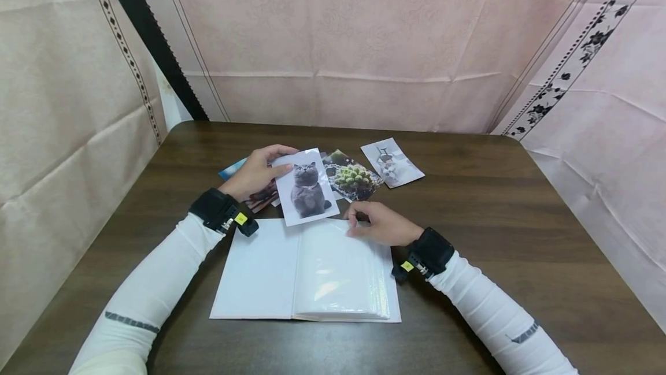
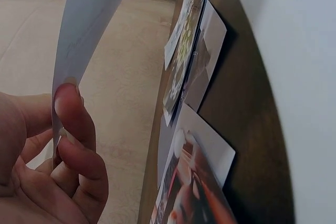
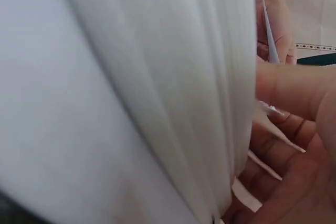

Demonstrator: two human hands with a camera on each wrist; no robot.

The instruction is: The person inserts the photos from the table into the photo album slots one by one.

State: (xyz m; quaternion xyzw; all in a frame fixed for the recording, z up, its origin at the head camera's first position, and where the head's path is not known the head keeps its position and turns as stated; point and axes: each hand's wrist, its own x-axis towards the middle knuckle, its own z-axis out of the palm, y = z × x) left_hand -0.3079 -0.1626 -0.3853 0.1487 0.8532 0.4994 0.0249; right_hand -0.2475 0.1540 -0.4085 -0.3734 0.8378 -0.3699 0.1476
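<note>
My left hand (image 1: 260,171) pinches a photo of a grey cat (image 1: 308,187) by its upper left edge, above the album's top. In the left wrist view, thumb and fingers press on both sides of this photo (image 2: 89,30). An open photo album (image 1: 257,274) with clear-sleeved pages (image 1: 335,274) lies flat below. At the top right of the pages is my right hand (image 1: 382,223), fingers curled. The right wrist view shows the page stack (image 3: 173,77) up close, with the right hand (image 3: 299,177) gripping page edges; the fingertips are partly hidden.
A cactus photo (image 1: 352,177) lies behind the album, partly under the cat photo. More photos (image 1: 262,197) overlap beneath the left hand. One pale photo (image 1: 391,162) lies apart to the right. All rest on a brown wooden table (image 1: 484,190), with pale curtains (image 1: 364,34) around it.
</note>
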